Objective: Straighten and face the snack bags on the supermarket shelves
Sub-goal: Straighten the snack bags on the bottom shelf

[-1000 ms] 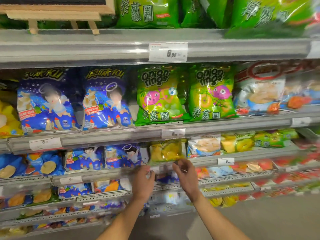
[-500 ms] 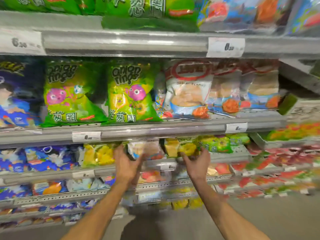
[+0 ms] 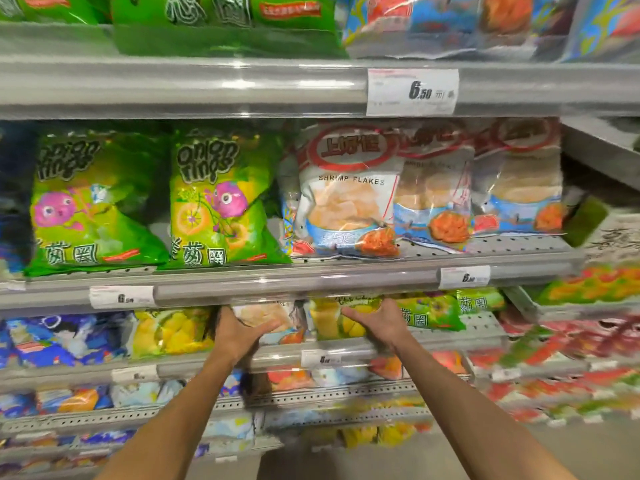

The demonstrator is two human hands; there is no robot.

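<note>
On the third shelf (image 3: 194, 367) from the top, a small white shrimp-flakes bag (image 3: 268, 315) stands next to a small yellow snack bag (image 3: 327, 322). My left hand (image 3: 239, 332) grips the white bag at its left side, thumb across the front. Over the yellow bag's right half lies my right hand (image 3: 379, 322), which holds it with fingers above and thumb below. Both bags sit just behind the shelf's clear front rail, their tops hidden by the shelf above.
The shelf above carries two green onion-rings bags (image 3: 221, 202) and three large shrimp-flakes bags (image 3: 346, 195), which overlap and lean. A small green bag (image 3: 429, 315) lies right of my right hand, another yellow bag (image 3: 173, 332) to the left. Price tags (image 3: 412, 91) hang on the rails.
The view has shifted right and closer along the shelves. Both hands moved rightward, from the shelf rail onto the white and yellow bags, and now hold them.
</note>
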